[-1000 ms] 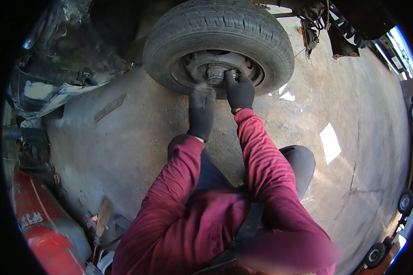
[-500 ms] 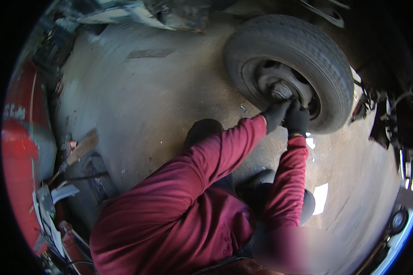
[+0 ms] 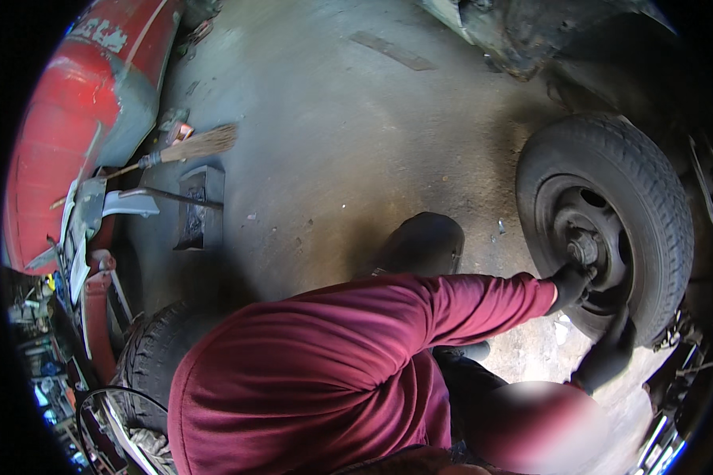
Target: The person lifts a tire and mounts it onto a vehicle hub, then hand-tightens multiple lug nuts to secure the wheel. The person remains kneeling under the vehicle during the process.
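A wheel (image 3: 662, 198) with a worn black tyre and dark steel rim stands upright at the right, against the shadowed underside of a vehicle. At its centre the round hub (image 3: 582, 252) juts out. My left hand (image 3: 570, 288), in a black glove, is closed at the rim just below the hub; whatever its fingers pinch is too small to make out. Lower down, my right hand (image 3: 606, 356), also black-gloved, has its fingers stretched up toward the lower edge of the tyre. It appears to hold nothing, and whether it touches the tyre is unclear.
To the left lie a straw broom (image 3: 206, 143) and a long-handled dustpan (image 3: 214, 198) beside a red vehicle panel (image 3: 63, 158). Another tyre (image 3: 154, 372) rests behind me at lower left. A flat strip (image 3: 392, 50) lies on the concrete floor.
My view has swung, so the wheel sits farther right and lower. My right hand has come away from beside the left and moved down; the left stays by the hub.
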{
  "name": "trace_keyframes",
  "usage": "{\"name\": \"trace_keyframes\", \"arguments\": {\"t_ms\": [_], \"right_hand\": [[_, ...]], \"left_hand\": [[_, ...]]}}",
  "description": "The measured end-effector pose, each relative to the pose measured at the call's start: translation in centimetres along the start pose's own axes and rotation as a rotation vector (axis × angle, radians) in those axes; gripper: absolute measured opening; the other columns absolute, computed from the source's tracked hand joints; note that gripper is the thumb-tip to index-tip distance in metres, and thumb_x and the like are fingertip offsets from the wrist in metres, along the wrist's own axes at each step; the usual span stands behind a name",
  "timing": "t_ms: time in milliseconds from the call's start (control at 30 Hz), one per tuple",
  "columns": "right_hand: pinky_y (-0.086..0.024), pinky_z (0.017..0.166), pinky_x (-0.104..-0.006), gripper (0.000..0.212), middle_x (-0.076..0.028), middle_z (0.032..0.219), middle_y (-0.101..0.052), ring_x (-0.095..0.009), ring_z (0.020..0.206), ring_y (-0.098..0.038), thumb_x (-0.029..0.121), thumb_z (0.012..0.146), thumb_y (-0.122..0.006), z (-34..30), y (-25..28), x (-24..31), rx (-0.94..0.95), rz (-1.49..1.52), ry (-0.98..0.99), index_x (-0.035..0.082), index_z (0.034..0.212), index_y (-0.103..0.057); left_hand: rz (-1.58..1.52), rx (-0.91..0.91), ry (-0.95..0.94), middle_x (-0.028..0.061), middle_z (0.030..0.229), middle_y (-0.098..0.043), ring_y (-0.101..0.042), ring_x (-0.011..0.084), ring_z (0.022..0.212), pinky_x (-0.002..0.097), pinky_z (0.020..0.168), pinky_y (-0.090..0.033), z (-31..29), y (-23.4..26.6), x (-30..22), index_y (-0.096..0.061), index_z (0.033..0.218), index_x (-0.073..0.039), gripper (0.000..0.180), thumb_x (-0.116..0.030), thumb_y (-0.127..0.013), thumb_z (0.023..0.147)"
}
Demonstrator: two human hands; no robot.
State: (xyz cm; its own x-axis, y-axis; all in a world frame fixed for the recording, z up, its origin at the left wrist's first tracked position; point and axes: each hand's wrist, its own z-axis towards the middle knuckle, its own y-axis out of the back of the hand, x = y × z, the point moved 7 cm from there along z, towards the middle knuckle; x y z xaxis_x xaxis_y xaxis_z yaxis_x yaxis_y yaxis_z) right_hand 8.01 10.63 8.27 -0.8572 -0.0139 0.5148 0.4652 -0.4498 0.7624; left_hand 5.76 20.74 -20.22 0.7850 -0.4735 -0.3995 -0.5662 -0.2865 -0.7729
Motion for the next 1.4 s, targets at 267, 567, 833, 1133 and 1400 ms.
{"name": "trace_keyframes", "arguments": {"t_ms": [267,567,833,1133,1400], "right_hand": [[-0.054,0.077,-0.0359,0.046,-0.01,0.124,-0.069,-0.021,0.101,-0.068,0.02,0.104,-0.067,1.4,1.0,-9.6,0.11,-0.741,0.183,0.024,0.15,-0.061],[-0.055,0.073,-0.0338,0.05,-0.005,0.132,-0.065,-0.015,0.086,-0.066,0.015,0.105,-0.065,2.9,0.3,-13.9,0.161,-0.783,0.157,0.035,0.15,-0.06],[-0.057,0.074,-0.0336,0.06,-0.005,0.133,-0.061,-0.015,0.089,-0.066,0.01,0.101,-0.067,2.2,0.9,-13.6,0.112,-0.817,0.171,0.043,0.15,-0.058],[-0.059,0.078,-0.0365,0.061,-0.006,0.131,-0.063,-0.017,0.095,-0.068,0.004,0.1,-0.066,1.8,1.0,-13.7,0.143,-0.598,-0.086,0.045,0.144,-0.063],[-0.059,0.085,-0.0345,0.056,-0.005,0.14,-0.062,-0.017,0.103,-0.069,0.007,0.101,-0.067,1.9,0.8,-13.3,0.137,-0.636,0.078,0.042,0.143,-0.065]], "left_hand": [[-0.253,0.258,0.296,-0.004,0.058,-0.042,-0.039,0.0138,0.047,0.0332,0.044,-0.027,-4.0,-2.1,-1.5,-0.051,0.076,-0.018,0.05,-0.058,-0.063,0.102],[-0.203,0.152,0.252,-0.0022,0.065,-0.045,-0.039,0.0097,0.05,0.0308,0.045,-0.031,-7.4,-3.0,-5.1,-0.052,0.083,-0.012,0.042,-0.044,-0.058,0.11],[-0.226,0.127,-0.031,-0.0042,0.059,-0.045,-0.04,0.0099,0.045,0.0294,0.042,-0.028,-7.1,-2.0,-5.0,-0.051,0.067,-0.016,0.048,-0.04,-0.069,0.105],[0.021,-0.123,-0.237,-0.0051,0.058,-0.047,-0.042,0.0099,0.043,0.0306,0.04,-0.029,-6.0,-1.9,-3.7,-0.061,0.084,-0.017,0.025,-0.029,-0.072,0.102],[-0.025,0.019,0.089,0.0026,0.064,-0.054,-0.051,0.018,0.047,0.0359,0.042,-0.042,-5.0,-2.0,-1.9,-0.055,0.08,-0.014,0.056,-0.064,-0.054,0.104]]}}
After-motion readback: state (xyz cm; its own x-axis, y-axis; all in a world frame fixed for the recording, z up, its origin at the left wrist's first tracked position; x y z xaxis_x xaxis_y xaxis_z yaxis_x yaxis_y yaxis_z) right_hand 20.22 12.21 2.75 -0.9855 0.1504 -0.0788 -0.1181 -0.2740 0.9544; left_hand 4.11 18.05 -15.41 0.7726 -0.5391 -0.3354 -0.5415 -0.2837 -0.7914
